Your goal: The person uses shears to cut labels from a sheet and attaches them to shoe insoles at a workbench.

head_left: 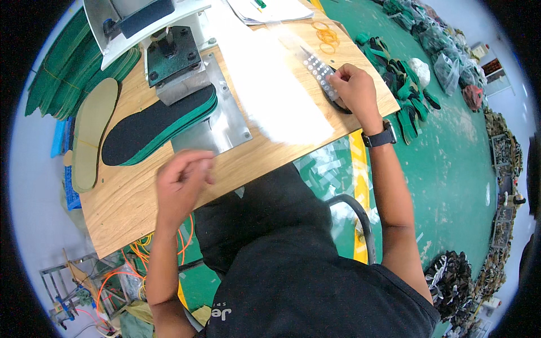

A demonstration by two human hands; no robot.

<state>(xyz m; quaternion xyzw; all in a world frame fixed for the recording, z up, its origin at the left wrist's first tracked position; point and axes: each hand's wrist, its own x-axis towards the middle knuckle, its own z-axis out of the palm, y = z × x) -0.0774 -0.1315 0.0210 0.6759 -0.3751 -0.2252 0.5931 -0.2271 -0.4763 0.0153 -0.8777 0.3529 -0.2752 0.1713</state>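
Wooden bench (141,197) sits in front of me. My right hand (354,90) is at two o'clock, its grip bent down over a clear strip of little round stickers (316,69). My fingers press on the near end of the strip, so it lies flat; I cannot tell if I have one pinched. My left hand (181,183) hovers at eight o'clock, its grip loosely curled and holding nothing. Past it, at ten o'clock, a stack of green and black shoe soles (158,127) lies under the metal press (174,59), toe tucked in. Orange rubber bands (327,35) lie at one o'clock.
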